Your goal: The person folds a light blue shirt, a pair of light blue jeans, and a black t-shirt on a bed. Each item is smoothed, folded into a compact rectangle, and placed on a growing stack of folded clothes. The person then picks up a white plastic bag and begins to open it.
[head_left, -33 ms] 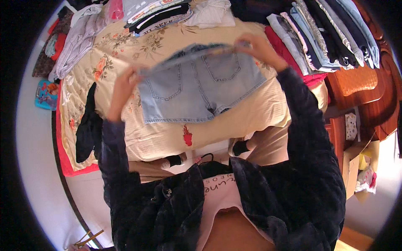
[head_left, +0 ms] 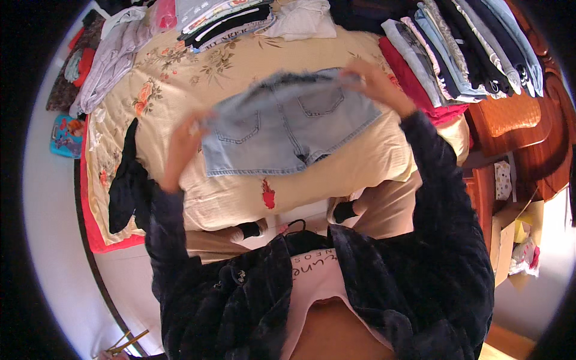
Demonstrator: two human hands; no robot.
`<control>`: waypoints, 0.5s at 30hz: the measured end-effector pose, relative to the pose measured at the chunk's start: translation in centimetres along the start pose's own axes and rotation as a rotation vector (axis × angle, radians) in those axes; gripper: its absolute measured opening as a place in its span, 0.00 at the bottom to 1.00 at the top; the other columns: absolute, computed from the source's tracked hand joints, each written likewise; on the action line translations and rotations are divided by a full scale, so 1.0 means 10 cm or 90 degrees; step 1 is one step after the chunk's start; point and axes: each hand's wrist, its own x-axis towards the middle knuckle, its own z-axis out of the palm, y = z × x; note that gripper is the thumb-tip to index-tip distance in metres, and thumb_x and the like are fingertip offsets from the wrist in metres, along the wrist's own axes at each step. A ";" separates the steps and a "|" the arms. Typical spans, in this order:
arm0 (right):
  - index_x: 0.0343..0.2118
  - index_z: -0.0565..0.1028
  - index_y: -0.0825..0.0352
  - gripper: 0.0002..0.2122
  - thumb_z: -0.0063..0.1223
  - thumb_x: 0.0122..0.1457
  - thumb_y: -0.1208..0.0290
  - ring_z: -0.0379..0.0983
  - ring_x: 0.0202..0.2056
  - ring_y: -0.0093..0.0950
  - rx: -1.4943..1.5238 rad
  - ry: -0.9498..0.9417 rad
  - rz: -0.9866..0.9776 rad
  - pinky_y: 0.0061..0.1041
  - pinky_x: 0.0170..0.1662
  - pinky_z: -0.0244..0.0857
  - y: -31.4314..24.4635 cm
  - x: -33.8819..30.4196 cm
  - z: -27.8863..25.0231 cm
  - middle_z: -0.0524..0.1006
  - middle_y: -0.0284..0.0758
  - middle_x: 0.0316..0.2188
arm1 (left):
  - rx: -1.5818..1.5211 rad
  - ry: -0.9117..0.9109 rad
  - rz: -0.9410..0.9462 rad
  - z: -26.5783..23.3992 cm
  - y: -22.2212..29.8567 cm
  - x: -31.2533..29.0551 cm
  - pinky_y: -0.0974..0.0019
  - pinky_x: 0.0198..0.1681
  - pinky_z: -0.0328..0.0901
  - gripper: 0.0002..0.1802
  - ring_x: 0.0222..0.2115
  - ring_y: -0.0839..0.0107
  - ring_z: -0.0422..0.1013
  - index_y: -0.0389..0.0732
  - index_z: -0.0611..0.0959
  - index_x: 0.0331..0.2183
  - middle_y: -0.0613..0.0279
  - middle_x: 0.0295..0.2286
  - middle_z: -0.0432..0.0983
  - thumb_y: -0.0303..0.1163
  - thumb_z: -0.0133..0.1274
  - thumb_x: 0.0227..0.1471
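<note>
Light-blue denim shorts (head_left: 264,135) lie spread on the flowered bed cover, back pockets up and legs toward me. Both hands grip the waistband, one at each end. My left hand (head_left: 191,133) is closed on the left corner, somewhat smeared by motion. At the right corner my right hand (head_left: 371,84) pinches the waistband. Between them the waistband is lifted a little and bends in a soft arch, while the leg hems rest on the bed.
Folded clothes (head_left: 456,51) stand in a row at the right, with another folded pile (head_left: 231,24) at the back. Greyish garments (head_left: 117,60) lie at the back left. A black garment (head_left: 126,186) hangs over the bed's left edge. Carved wooden furniture (head_left: 510,123) stands right.
The waistband has gone from a taut, straight line to a slack, rumpled arch. My left hand has come slightly nearer to me; the right has shifted a little right and down.
</note>
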 end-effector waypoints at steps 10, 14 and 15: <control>0.35 0.71 0.62 0.18 0.56 0.36 0.79 0.63 0.39 0.39 -0.028 -0.140 0.040 0.34 0.39 0.60 -0.53 -1.20 0.57 0.67 0.36 0.30 | 0.033 -0.098 0.162 1.06 -0.16 -1.16 0.53 0.53 0.55 0.16 0.41 0.60 0.68 0.42 0.74 0.34 0.60 0.35 0.73 0.17 0.48 0.38; 0.34 0.71 0.62 0.17 0.57 0.36 0.77 0.64 0.38 0.38 -0.050 -0.140 0.029 0.33 0.38 0.61 -0.64 -1.12 0.30 0.68 0.35 0.31 | 0.103 -0.124 0.147 0.79 0.14 -1.13 0.58 0.50 0.58 0.17 0.40 0.57 0.68 0.41 0.73 0.34 0.58 0.35 0.73 0.17 0.49 0.37; 0.34 0.71 0.62 0.16 0.57 0.37 0.76 0.64 0.38 0.38 -0.050 -0.108 0.035 0.33 0.37 0.62 -0.67 -1.13 0.22 0.68 0.35 0.31 | 0.107 -0.104 0.160 0.72 0.20 -1.09 0.60 0.48 0.59 0.17 0.40 0.57 0.68 0.40 0.73 0.34 0.57 0.35 0.73 0.15 0.49 0.37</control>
